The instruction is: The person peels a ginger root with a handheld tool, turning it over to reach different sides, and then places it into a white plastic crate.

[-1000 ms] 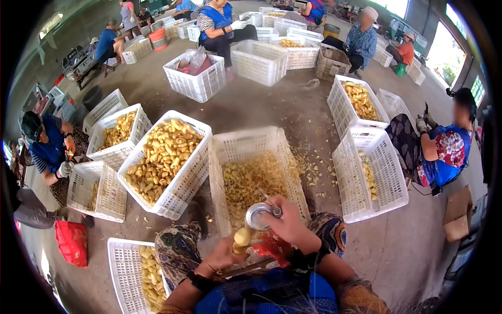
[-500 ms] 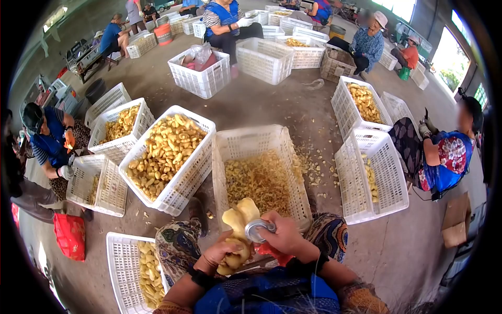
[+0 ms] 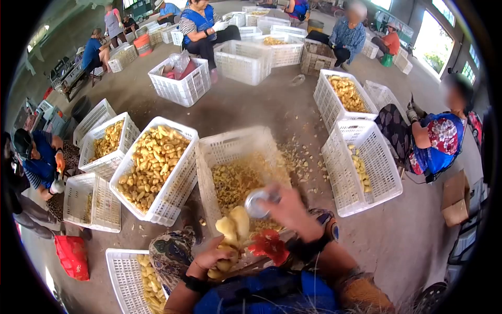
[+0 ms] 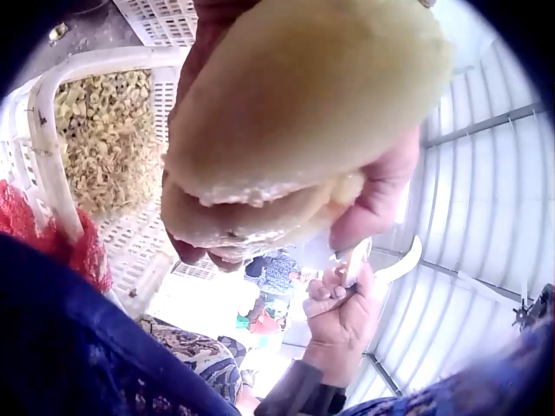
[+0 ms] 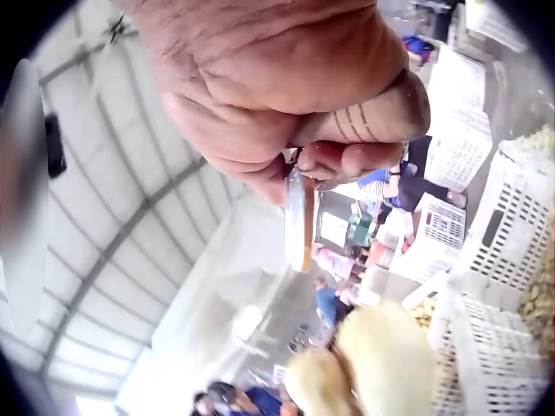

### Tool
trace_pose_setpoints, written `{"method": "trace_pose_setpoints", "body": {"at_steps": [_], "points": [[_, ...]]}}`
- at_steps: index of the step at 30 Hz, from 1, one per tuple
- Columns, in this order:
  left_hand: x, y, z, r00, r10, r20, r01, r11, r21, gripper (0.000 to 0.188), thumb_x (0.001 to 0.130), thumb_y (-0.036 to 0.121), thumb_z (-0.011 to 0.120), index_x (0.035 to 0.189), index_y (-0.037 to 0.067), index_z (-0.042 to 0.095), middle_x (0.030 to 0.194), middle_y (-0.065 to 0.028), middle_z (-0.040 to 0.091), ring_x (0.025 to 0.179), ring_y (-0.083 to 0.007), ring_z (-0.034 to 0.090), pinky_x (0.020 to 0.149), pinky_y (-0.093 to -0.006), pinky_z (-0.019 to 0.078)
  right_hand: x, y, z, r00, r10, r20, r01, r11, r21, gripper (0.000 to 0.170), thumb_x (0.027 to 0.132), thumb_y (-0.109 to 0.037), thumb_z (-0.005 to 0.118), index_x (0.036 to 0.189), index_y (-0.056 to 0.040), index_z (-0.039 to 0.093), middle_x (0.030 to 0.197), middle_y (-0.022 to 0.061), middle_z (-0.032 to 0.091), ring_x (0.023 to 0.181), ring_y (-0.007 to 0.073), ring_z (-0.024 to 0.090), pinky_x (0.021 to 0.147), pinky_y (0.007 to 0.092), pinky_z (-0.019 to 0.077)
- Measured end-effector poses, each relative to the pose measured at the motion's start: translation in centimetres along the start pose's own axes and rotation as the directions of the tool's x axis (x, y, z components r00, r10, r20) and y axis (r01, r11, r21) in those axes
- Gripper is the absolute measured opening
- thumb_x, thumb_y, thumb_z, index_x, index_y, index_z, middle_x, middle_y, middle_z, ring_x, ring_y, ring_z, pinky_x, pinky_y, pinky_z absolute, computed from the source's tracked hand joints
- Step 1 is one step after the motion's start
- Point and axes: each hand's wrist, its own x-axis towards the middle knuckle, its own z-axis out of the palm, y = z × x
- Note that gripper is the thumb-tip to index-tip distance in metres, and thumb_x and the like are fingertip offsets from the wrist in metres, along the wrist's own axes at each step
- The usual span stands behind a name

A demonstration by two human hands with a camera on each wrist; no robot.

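Item: pale yellow, knobbly, several-lobed root (image 3: 227, 228), lower centre of the frame, in the left hand (image 3: 208, 256), fingers and thumb curled round its lower lobes. Handling, by judgement: fairly light, stiff, slippery where bare and damp; narrow necks liable to snap. Best hold: round the thickest lobe, clear of the necks and the tool's edge.

Item: round silvery metal tool (image 3: 256, 204), just beside the root's upper end; right hand (image 3: 294, 210) closed on it, fingers curled.

Item: red crumpled cloth (image 3: 267, 247), lower centre.

Item: white slatted plastic crate (image 3: 205, 191), centre, holding yellow-brown peelings (image 3: 225, 183).

Item: white perforated crate (image 3: 178, 189), left of centre, heaped with tan roots (image 3: 157, 162).

Item: seated person in blue vest (image 3: 196, 23), upper centre.
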Motion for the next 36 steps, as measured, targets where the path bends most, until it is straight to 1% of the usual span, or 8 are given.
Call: {"method": "trace_pose_setpoints", "body": {"at_steps": [4,12,13,18,23,29,33,36], "points": [[-0.9,0.8,1.0,0.999,-0.036,0.005,0.036,0.999,0.005,0.042,0.075,0.012,0.065,0.113,-0.003,0.056,0.097,-0.0103,0.067,0.087,-0.0174,0.064,0.075,-0.0282,0.0511,-1.7,1.3,3.4,0.985,0.024,0.174,0.028,0.956,-0.292,0.034,0.080,-0.032,0.067,0.100,-0.0069,0.055,0.083,0.0178,0.065,0.079,0.0343,0.064,0.069,0.0418,0.0496],[-1.1,2.7,2.3,0.997,-0.078,0.027,0.075,0.993,0.095,0.040,0.073,0.014,0.067,0.109,0.000,0.058,0.090,-0.0073,0.064,0.076,-0.0132,0.059,0.066,-0.0273,0.0475,0.1,4.0,0.9,0.966,-0.007,0.260,0.073,0.967,-0.246,0.039,0.080,-0.038,0.063,0.101,-0.0067,0.055,0.085,0.0188,0.064,0.082,0.0377,0.062,0.074,0.0433,0.0476],[-1.3,2.7,2.1,0.998,-0.064,0.016,0.062,0.992,0.109,0.039,0.073,0.014,0.067,0.109,0.001,0.058,0.090,-0.0070,0.064,0.075,-0.0126,0.058,0.065,-0.0272,0.0470,0.4,3.3,0.4,0.993,0.116,0.035,-0.091,0.904,-0.417,0.034,0.078,-0.032,0.067,0.097,-0.0048,0.059,0.088,0.0190,0.066,0.086,0.0376,0.063,0.073,0.0411,0.0487],[-2.5,2.6,1.8,0.998,0.057,-0.032,-0.049,0.977,0.209,0.038,0.072,0.015,0.068,0.107,0.003,0.059,0.085,-0.0051,0.062,0.068,-0.0100,0.055,0.060,-0.0266,0.0447,2.0,6.3,-6.8,0.883,0.113,-0.455,-0.086,0.993,0.079,0.027,0.075,-0.019,0.075,0.089,0.0002,0.062,0.072,0.0049,0.062,0.064,0.0088,0.056,0.054,0.0264,0.0448],[0.1,-0.7,-0.4,0.866,0.500,0.023,-0.367,0.602,0.709,0.064,0.070,0.014,0.070,0.128,0.006,0.044,0.089,-0.0089,0.063,0.078,-0.0168,0.060,0.072,-0.0320,0.0497,0.0,2.3,-1.9,0.950,0.083,-0.301,-0.022,0.979,0.201,0.020,0.075,-0.011,0.075,0.087,-0.0019,0.061,0.071,-0.0002,0.059,0.064,0.0072,0.054,0.054,0.0246,0.0436],[-0.8,1.4,2.1,0.894,0.447,-0.022,-0.315,0.663,0.679,0.062,0.070,0.010,0.071,0.126,0.001,0.046,0.102,-0.0087,0.061,0.095,-0.0169,0.058,0.086,-0.0317,0.0465,-2.0,0.6,2.1,0.971,-0.197,0.136,0.182,0.977,0.113,0.024,0.079,-0.016,0.072,0.093,-0.0034,0.058,0.080,0.0046,0.063,0.073,0.0085,0.057,0.066,0.0293,0.0481],[-0.8,1.7,2.1,0.856,0.517,0.000,-0.282,0.467,0.838,0.071,0.066,0.013,0.073,0.131,0.004,0.044,0.108,-0.0188,0.061,0.102,-0.0333,0.061,0.088,-0.0374,0.0470,0.6,2.1,1.5,0.992,0.072,0.100,-0.080,0.994,0.078,0.026,0.080,-0.019,0.070,0.094,-0.0027,0.057,0.079,0.0106,0.064,0.071,0.0144,0.061,0.066,0.0320,0.0491],[-1.4,1.7,2.1,0.901,0.433,-0.019,-0.222,0.499,0.837,0.070,0.066,0.012,0.071,0.130,0.005,0.043,0.112,-0.0245,0.058,0.105,-0.0419,0.056,0.088,-0.0397,0.0470,0.1,1.2,1.6,0.992,-0.126,-0.017,0.124,0.989,-0.085,0.023,0.079,-0.014,0.071,0.093,-0.0007,0.059,0.076,0.0020,0.061,0.069,0.0083,0.055,0.062,0.0265,0.0467]]}}
